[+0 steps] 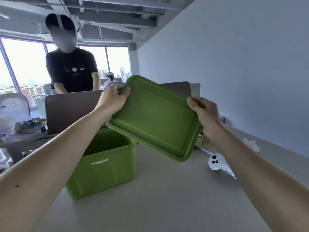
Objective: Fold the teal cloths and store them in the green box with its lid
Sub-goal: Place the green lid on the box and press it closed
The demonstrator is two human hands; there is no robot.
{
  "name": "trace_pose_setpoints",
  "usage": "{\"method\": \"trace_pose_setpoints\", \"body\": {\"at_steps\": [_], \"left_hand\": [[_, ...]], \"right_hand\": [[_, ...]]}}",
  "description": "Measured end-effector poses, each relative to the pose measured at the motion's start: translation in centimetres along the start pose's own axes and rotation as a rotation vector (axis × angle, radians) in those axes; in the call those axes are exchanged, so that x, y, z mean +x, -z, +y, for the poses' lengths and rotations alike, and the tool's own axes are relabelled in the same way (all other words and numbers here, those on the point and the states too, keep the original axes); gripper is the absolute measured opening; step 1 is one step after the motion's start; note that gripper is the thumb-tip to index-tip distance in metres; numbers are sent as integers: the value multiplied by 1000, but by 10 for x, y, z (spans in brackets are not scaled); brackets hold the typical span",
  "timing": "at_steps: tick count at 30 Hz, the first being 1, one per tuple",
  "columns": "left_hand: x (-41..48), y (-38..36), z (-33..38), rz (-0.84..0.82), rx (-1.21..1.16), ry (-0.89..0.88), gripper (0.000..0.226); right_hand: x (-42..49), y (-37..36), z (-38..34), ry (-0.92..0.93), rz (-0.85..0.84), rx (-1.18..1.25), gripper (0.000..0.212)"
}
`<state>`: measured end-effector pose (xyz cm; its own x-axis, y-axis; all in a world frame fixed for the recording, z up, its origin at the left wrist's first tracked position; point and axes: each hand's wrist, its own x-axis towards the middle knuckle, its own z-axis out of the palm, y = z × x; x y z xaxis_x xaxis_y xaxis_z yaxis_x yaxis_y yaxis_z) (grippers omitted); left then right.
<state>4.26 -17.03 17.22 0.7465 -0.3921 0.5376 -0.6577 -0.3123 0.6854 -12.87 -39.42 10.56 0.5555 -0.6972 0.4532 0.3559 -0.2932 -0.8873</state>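
You held the green lid point(153, 118) tilted in the air, your left hand point(113, 99) pinching its far corner and your right hand point(204, 113) gripping its right edge. The green box point(103, 166) stood open on the table point(167, 198), just below the lid's lower-left edge.

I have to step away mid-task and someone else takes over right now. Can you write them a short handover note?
Left hand: grips the lid at its far left corner.
Right hand: grips the lid's right edge.
Lid: held tilted in the air, above and to the right of the green box, not on it.
Green box: stands open on the table.
Teal cloths: none in view, and the bottom of the box is hidden.
Done: folding and storing cannot be confirmed.
Left: check that the cloths are inside, then fit the lid on the box.
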Motion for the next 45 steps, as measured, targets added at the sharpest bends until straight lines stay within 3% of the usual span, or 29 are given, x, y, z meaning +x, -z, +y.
{"method": "trace_pose_setpoints", "body": {"at_steps": [3, 5, 9, 13, 17, 25, 30, 38, 45], "left_hand": [[-1, 29, -23, 72, -19, 83, 42], [-2, 48, -43, 121, -26, 150, 34], [-9, 88, -85, 240, -70, 339, 35], [-18, 119, -117, 280, -59, 405, 26], [-27, 140, -145, 238, 5, 472, 20], [-32, 139, -201, 89, 336, 522, 40], [-31, 123, -209, 47, 453, 497, 43], [-34, 113, -210, -61, 452, 550, 38], [-35, 113, -213, -68, 454, 548, 33]], "right_hand": [[5, -36, 1, -40, -73, 66, 34], [5, -62, 6, -103, -169, 130, 40], [7, -114, 22, -172, -341, 92, 29], [7, -163, 30, -123, -417, -115, 28], [7, -200, 35, 14, -397, -405, 40], [15, -227, 55, 64, -401, -856, 41], [14, -220, 58, 41, -443, -1018, 34], [7, -212, 52, 84, -462, -1198, 15], [6, -207, 57, 116, -462, -1198, 23]]}}
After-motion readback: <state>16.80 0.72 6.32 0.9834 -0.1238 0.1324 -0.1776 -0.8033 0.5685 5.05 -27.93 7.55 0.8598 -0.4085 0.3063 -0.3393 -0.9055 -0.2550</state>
